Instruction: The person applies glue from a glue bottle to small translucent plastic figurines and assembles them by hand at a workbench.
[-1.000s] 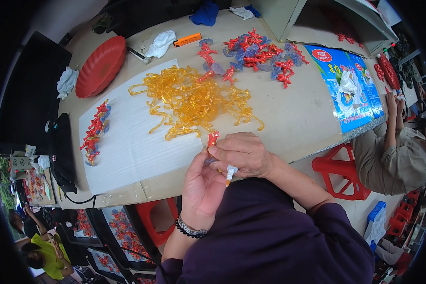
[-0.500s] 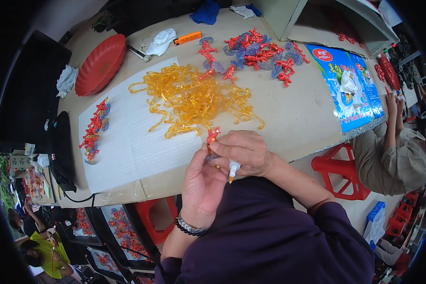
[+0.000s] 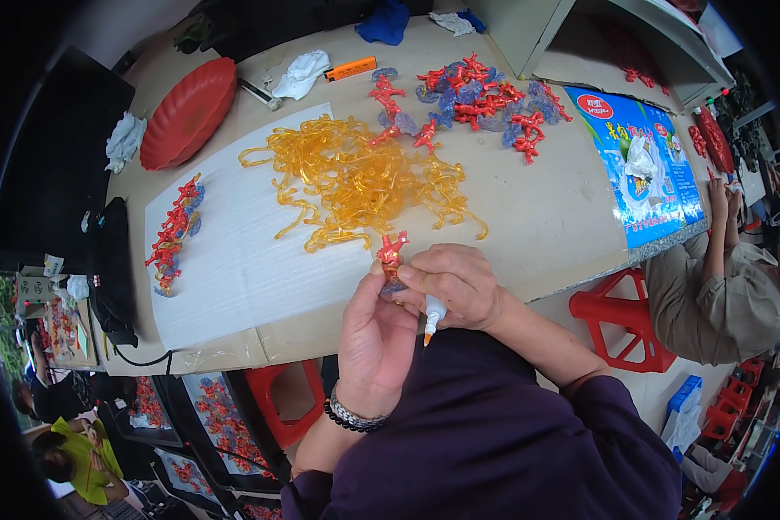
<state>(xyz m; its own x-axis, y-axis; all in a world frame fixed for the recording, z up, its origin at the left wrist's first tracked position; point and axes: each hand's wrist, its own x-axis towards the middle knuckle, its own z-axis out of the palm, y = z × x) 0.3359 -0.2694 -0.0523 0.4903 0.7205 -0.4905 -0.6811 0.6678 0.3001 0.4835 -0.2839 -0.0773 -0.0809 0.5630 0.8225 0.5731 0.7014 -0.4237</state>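
Red plastic fig. [image 3: 390, 250] w/ bluish clear lower part: at near edge of counter [image 3: 546, 204], just nearside of amber heap [image 3: 347, 186], held up btwn both hands. Hands close tog.: left hand [image 3: 374, 334] pinches fig. btwn thumb & fingertips, palm open twd wearer; right hand [image 3: 455, 282] has thumb at fig.'s right side & also grips white tube [image 3: 435, 310], orange-ish tip pointing down, clear of fig. Whether R fingers also clamp fig.: can't tell.

Progress (my est.): partway, prob. early. Short row of red/blue figs. [image 3: 178, 230] lies apart on left of white sheet [image 3: 225, 286], looks like the done lot; yellow flecks in it, too small to tell if amber pcs are fitted. Left to do, I'd judge: larger red/blue pile [image 3: 487, 110], far side R of ctr., plus most of amber heap, loose & tangled, partly on sheet. Fig. in hand looks unfinished; no amber pc. seen on it for certain.

Also: red dish [image 3: 191, 113] far L; orange box [image 3: 351, 68] far side, beyond heap.
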